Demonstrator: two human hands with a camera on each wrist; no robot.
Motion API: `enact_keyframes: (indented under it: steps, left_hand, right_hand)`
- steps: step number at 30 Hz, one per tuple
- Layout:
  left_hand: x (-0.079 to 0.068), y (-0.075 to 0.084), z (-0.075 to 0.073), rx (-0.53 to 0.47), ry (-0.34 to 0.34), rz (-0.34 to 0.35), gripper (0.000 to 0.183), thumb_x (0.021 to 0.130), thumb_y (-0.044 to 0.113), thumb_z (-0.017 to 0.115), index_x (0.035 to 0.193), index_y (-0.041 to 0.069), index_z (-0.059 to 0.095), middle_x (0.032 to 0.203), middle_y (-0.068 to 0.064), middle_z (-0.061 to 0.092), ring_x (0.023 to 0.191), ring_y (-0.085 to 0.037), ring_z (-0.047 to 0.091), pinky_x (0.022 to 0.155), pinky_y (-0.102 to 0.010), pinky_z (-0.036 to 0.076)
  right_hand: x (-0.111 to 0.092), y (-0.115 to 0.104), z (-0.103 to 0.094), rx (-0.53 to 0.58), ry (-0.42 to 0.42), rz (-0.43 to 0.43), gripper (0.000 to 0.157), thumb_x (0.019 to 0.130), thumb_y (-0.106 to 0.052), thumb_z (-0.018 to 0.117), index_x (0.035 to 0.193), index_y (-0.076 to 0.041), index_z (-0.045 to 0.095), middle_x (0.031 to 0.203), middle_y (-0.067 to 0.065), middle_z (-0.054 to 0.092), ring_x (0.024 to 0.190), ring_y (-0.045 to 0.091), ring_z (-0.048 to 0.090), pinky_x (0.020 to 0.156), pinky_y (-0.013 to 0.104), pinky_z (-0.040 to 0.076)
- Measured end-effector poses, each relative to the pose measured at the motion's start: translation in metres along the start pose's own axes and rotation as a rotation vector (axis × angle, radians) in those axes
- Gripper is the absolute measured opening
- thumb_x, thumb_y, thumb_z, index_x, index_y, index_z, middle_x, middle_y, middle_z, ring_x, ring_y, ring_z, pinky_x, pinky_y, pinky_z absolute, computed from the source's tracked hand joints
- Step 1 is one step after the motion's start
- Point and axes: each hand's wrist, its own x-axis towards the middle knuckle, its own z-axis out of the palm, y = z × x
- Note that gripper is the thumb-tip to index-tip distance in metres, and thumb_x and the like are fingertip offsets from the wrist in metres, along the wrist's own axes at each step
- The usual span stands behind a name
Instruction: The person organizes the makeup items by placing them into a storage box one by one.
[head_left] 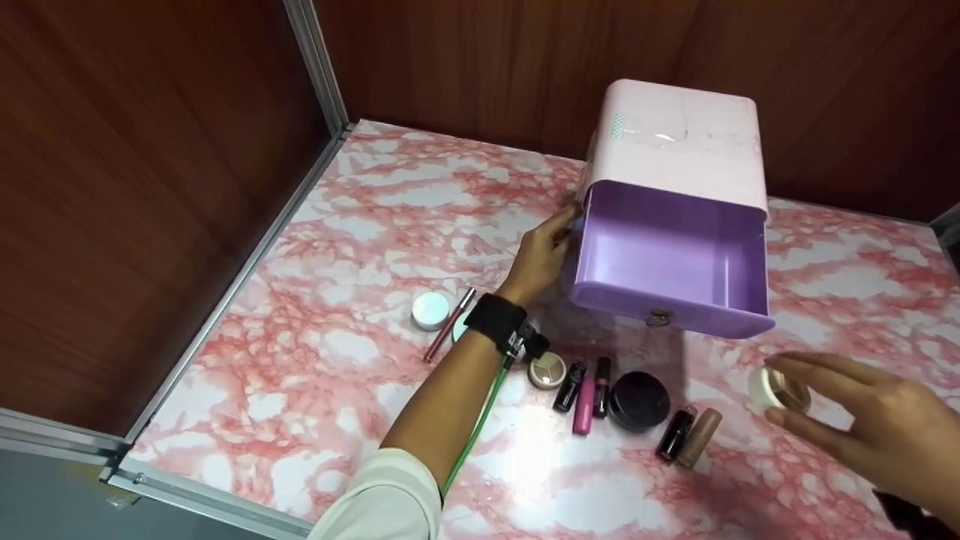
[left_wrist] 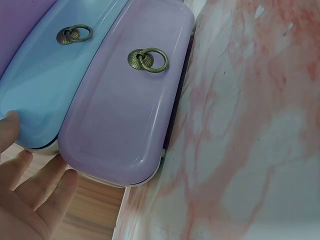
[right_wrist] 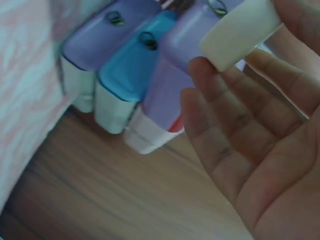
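Observation:
A pink drawer box (head_left: 682,142) stands at the back right, its purple top drawer (head_left: 671,259) pulled out and bare inside. In the left wrist view, a blue drawer front (left_wrist: 47,75) and a lilac one (left_wrist: 125,100) lie below it, both closed, with ring pulls. My left hand (head_left: 538,259) rests its fingers against the box's left side, the thumb touching the blue front. Over the table to the right, my right hand (head_left: 892,420) pinches a round white cosmetic compact (right_wrist: 242,35) between thumb and fingers. Its top shows tan and brown sections in the head view.
Along the table front lie a tri-colour compact (head_left: 547,371), black lipstick (head_left: 570,386), pink tube (head_left: 584,406), round black case (head_left: 639,401) and brown tube (head_left: 700,439). Left of my forearm are a round pale-lidded jar (head_left: 430,310) and a slim red tube (head_left: 450,325). Wooden panels (head_left: 480,67) enclose the table.

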Motion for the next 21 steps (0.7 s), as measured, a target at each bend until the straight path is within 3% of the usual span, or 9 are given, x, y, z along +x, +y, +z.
enact_keyframes:
  steps: [3,5,8,12,17,21]
  left_hand:
    - [0.001,0.001,0.000,0.002,-0.004,0.002,0.046,0.093,-0.010,0.055,0.138,-0.004,0.049,0.143,-0.019,0.045,0.127,-0.021,0.050,0.098,-0.015,0.038]
    - [0.001,0.002,0.000,-0.002,-0.011,0.001,0.046,0.093,-0.010,0.055,0.138,-0.004,0.048,0.144,-0.018,0.044,0.125,-0.022,0.052,0.097,-0.016,0.039]
    - [0.001,0.002,0.000,0.002,-0.013,-0.001,0.046,0.093,-0.009,0.055,0.138,-0.004,0.048,0.144,-0.018,0.044,0.123,-0.021,0.053,0.096,-0.016,0.040]
    - [0.001,0.001,-0.002,0.011,-0.004,0.003,0.045,0.093,-0.011,0.055,0.137,-0.005,0.049,0.143,-0.019,0.045,0.124,-0.021,0.053,0.096,-0.015,0.040]
    - [0.000,0.000,-0.002,-0.004,-0.014,0.007,0.045,0.094,-0.011,0.054,0.138,-0.005,0.047,0.144,-0.019,0.044,0.125,-0.022,0.051,0.097,-0.016,0.040]
    - [-0.001,0.000,-0.002,-0.003,-0.015,0.006,0.046,0.094,-0.011,0.053,0.139,-0.004,0.047,0.145,-0.018,0.044,0.125,-0.021,0.051,0.097,-0.016,0.040]
  right_hand:
    - [0.014,0.003,-0.004,0.041,0.029,-0.020,0.051,0.076,-0.044,0.079,0.109,-0.006,0.073,0.105,0.015,0.070,0.060,0.013,0.064,0.054,0.012,0.048]
    - [0.025,0.004,-0.008,0.049,0.041,-0.018,0.051,0.073,-0.042,0.081,0.108,-0.005,0.072,0.105,0.016,0.069,0.059,0.011,0.063,0.052,0.013,0.048]
    - [0.042,0.008,-0.008,0.039,0.071,-0.027,0.051,0.074,-0.043,0.081,0.109,-0.007,0.073,0.105,0.014,0.070,0.070,0.017,0.067,0.070,0.009,0.047]
    - [0.068,0.011,-0.002,0.059,0.064,-0.053,0.048,0.076,-0.038,0.082,0.113,-0.009,0.073,0.108,0.009,0.071,0.086,0.026,0.068,0.089,0.005,0.035]
    - [0.101,0.009,0.008,0.095,0.032,-0.090,0.046,0.072,-0.024,0.084,0.113,-0.006,0.071,0.108,0.010,0.070,0.087,0.030,0.068,0.088,0.006,0.037]
    - [0.122,0.008,0.017,0.116,0.035,-0.114,0.044,0.073,-0.021,0.085,0.112,-0.006,0.072,0.099,0.006,0.071,0.077,0.021,0.067,0.070,0.012,0.047]
